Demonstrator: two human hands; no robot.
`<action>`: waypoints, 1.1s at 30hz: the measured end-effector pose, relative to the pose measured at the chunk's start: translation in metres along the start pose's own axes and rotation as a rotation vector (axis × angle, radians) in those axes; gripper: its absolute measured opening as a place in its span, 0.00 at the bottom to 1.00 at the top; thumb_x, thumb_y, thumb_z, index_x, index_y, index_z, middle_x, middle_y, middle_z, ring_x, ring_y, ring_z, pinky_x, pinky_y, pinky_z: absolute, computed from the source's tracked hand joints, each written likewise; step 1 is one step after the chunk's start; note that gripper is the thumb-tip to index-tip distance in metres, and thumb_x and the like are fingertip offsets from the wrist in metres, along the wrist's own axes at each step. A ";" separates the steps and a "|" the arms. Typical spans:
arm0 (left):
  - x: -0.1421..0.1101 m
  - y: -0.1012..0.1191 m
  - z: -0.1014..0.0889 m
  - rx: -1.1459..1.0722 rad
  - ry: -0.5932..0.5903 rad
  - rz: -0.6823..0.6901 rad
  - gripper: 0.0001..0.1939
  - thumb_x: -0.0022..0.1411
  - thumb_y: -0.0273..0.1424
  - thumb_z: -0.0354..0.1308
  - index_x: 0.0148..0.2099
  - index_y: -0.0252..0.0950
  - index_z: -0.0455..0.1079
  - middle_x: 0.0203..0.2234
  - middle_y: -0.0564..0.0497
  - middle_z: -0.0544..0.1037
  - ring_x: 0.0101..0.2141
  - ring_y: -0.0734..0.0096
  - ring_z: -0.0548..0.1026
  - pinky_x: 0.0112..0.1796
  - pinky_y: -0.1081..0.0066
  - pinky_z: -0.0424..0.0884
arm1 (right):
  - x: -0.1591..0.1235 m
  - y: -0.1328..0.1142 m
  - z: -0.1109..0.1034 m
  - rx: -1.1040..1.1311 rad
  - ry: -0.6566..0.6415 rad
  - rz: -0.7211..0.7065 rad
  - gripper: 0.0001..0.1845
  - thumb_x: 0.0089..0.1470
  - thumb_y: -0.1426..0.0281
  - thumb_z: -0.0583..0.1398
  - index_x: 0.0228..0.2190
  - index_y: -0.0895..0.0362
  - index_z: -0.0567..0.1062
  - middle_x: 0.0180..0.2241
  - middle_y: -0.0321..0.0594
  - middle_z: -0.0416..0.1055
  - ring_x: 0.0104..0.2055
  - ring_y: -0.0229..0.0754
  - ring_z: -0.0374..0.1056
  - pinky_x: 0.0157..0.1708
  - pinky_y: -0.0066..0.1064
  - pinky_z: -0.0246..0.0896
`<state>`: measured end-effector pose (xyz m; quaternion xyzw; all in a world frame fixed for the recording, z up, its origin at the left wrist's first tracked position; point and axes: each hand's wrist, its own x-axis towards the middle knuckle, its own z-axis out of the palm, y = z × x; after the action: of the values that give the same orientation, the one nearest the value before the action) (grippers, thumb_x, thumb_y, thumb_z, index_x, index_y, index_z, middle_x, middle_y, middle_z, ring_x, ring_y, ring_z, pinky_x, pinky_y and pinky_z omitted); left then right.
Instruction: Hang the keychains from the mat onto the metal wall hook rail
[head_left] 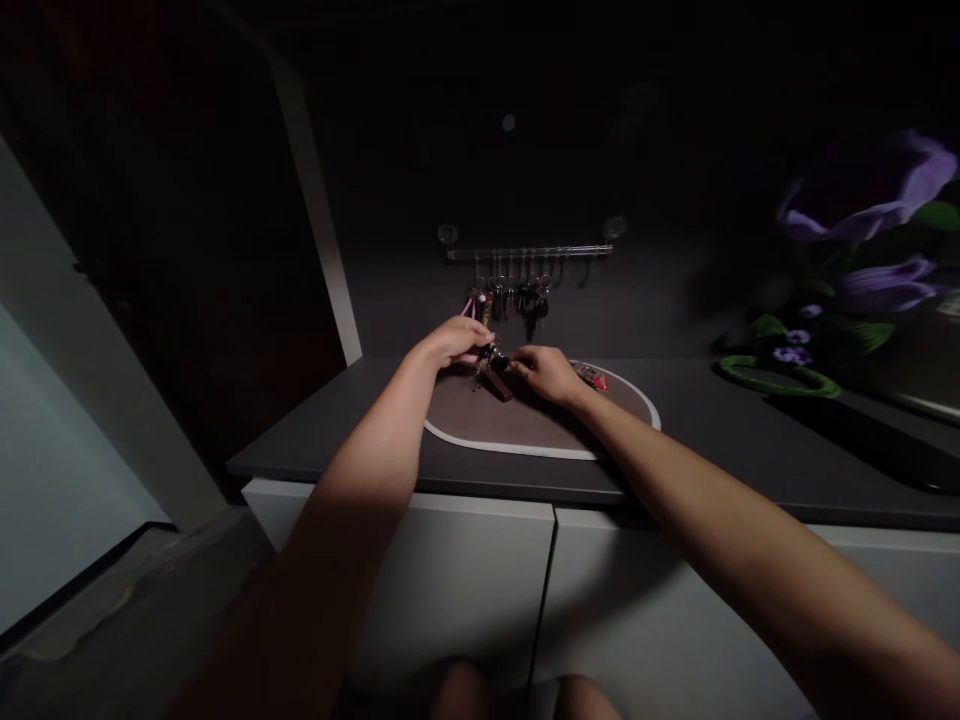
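Above an oval brown mat [517, 428] with a white rim, both hands are closed around one small bunch of keys [496, 358]. My left hand [459, 340] grips the bunch from the left, fingers pinched at its top. From the right, my right hand [546, 372] pinches a dark piece of the bunch, perhaps a key head; the fingertips partly hide it. A reddish-brown strip [498, 386], maybe a fob, is just below the keys, and a thin chain dangles beside it. Dim light blurs the finer parts.
On the dark wall, a clear rail [529, 252] carries several hooks with hanging keys [525, 298]. A small red and patterned item [594, 377] lies on the mat behind my right wrist. Purple flowers [885, 285] and a dark flat object [862, 440] occupy the counter's right side.
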<state>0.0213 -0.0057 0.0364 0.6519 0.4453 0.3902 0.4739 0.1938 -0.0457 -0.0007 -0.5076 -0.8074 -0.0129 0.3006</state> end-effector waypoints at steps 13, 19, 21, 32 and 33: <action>-0.004 0.007 0.004 -0.363 -0.077 0.061 0.02 0.56 0.21 0.54 0.31 0.29 0.65 0.24 0.48 0.73 0.28 0.74 0.73 0.37 0.67 0.71 | 0.003 0.000 -0.003 0.122 0.315 -0.085 0.08 0.50 0.67 0.57 0.33 0.58 0.72 0.33 0.41 0.70 0.35 0.38 0.63 0.36 0.29 0.57; -0.003 0.007 0.009 -0.438 -0.137 0.158 0.03 0.55 0.23 0.56 0.32 0.30 0.64 0.25 0.50 0.72 0.28 0.77 0.73 0.37 0.66 0.71 | 0.003 -0.003 -0.007 0.211 0.471 -0.088 0.11 0.52 0.65 0.54 0.35 0.57 0.71 0.34 0.42 0.68 0.34 0.38 0.62 0.36 0.30 0.57; -0.004 0.007 0.011 -0.455 -0.159 0.193 0.04 0.54 0.23 0.57 0.32 0.30 0.63 0.25 0.51 0.72 0.27 0.77 0.72 0.37 0.67 0.71 | 0.003 -0.004 -0.008 0.229 0.495 -0.094 0.12 0.53 0.64 0.53 0.36 0.57 0.71 0.34 0.42 0.67 0.33 0.38 0.62 0.36 0.30 0.58; -0.007 0.010 0.022 -0.412 -0.156 0.269 0.08 0.52 0.27 0.60 0.33 0.32 0.65 0.26 0.54 0.70 0.29 0.82 0.70 0.36 0.75 0.68 | 0.003 -0.005 -0.012 0.327 0.519 -0.099 0.13 0.51 0.61 0.55 0.33 0.56 0.71 0.35 0.41 0.66 0.35 0.39 0.61 0.37 0.31 0.58; -0.007 0.010 0.023 -0.406 -0.147 0.276 0.08 0.52 0.28 0.60 0.33 0.32 0.65 0.27 0.54 0.70 0.29 0.82 0.70 0.37 0.76 0.67 | 0.003 -0.005 -0.012 0.342 0.524 -0.099 0.12 0.51 0.61 0.55 0.32 0.56 0.71 0.35 0.41 0.66 0.35 0.38 0.61 0.38 0.31 0.58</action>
<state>0.0424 -0.0199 0.0399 0.6247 0.2291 0.4841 0.5683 0.1948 -0.0495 0.0118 -0.3892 -0.7167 -0.0217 0.5782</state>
